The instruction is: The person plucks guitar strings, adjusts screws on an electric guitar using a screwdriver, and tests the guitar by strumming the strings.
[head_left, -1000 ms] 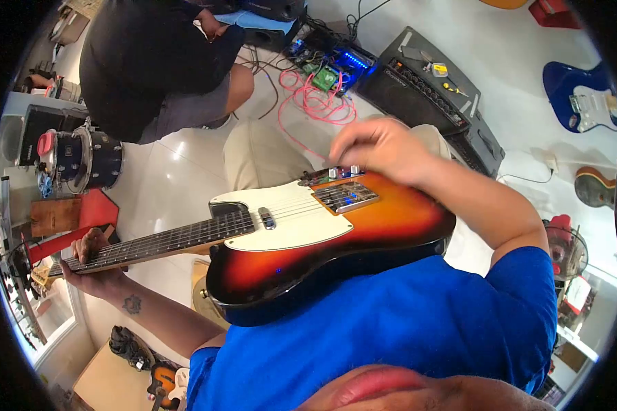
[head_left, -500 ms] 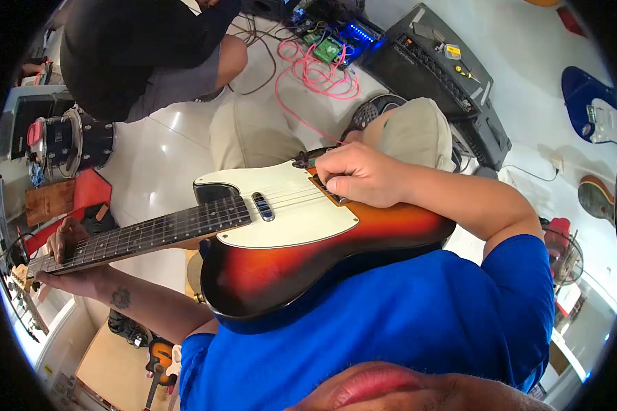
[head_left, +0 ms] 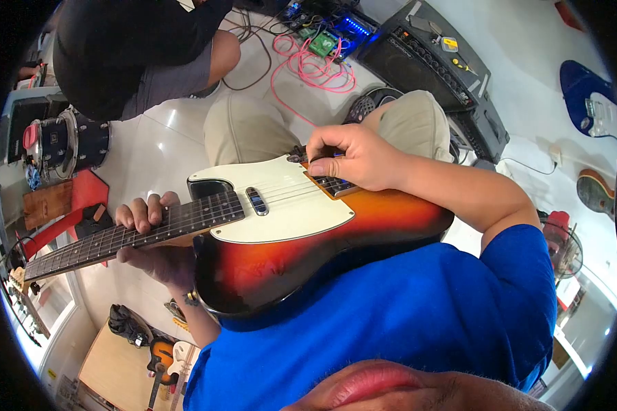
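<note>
An electric guitar (head_left: 391,218) with a sunburst body and a cream pickguard (head_left: 295,212) lies across my lap, against my blue shirt. My left hand (head_left: 144,215) is closed round the dark neck (head_left: 89,245) about midway along it, fingers over the strings and thumb at the near edge. My right hand (head_left: 365,162) hovers over the strings beside the metal bridge (head_left: 337,186), fingers curled and thumb close to the index finger. Whatever may be pinched there is hidden. The headstock (head_left: 18,281) points to the far left.
A person in black (head_left: 127,51) sits at upper left near a drum (head_left: 89,142). A pink cable (head_left: 301,65) lies coiled by a lit pedalboard (head_left: 349,34) and a black amplifier (head_left: 418,65). A blue guitar (head_left: 577,96) hangs at right; a fan (head_left: 563,250) stands below.
My left hand has slid along the neck from near the headstock toward the guitar body. My right hand has shifted slightly left and up, with its fingers lifted and more of the bridge showing.
</note>
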`<state>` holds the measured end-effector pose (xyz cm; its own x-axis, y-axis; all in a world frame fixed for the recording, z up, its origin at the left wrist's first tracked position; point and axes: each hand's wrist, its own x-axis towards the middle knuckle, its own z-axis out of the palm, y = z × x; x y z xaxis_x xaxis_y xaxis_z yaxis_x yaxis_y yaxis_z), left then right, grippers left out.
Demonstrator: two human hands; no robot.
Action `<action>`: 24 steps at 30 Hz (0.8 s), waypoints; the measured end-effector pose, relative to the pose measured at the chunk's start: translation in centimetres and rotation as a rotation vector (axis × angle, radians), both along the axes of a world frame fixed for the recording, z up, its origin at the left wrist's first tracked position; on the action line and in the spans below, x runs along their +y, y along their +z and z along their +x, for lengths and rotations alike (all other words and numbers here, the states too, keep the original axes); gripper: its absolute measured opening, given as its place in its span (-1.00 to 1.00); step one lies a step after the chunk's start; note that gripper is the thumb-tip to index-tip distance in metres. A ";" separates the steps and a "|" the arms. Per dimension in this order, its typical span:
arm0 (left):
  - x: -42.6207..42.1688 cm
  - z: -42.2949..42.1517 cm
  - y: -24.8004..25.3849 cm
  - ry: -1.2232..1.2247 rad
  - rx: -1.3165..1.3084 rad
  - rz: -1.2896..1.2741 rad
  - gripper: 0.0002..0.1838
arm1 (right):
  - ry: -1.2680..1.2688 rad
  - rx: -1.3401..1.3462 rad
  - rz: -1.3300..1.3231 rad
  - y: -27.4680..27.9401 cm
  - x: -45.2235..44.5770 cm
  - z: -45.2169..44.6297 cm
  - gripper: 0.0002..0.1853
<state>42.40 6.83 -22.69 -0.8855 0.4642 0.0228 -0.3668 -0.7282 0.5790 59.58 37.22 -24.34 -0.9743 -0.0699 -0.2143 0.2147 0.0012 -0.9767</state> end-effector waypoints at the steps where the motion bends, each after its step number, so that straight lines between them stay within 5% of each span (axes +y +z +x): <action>1: 0.2 0.2 0.0 -0.015 -0.018 0.029 -0.42 | 0.041 0.054 0.049 0.4 0.0 -0.1 -0.79; 5: 0.6 0.5 0.5 0.029 -0.025 -0.031 -0.43 | 0.200 0.292 0.215 0.3 -0.2 -0.6 -0.75; 8: 0.5 0.4 0.5 0.010 -0.020 -0.042 -0.44 | 0.106 0.033 0.262 0.1 0.0 -0.7 -0.71; 24: 0.2 -0.1 -0.3 -0.018 0.045 -0.022 -0.44 | -0.082 -0.073 0.265 -2.2 0.8 -0.4 -0.69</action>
<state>42.30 7.00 -23.00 -0.8753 0.4808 0.0519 -0.3532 -0.7089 0.6105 59.20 38.01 -26.57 -0.9557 0.0765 -0.2843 0.2944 0.2336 -0.9267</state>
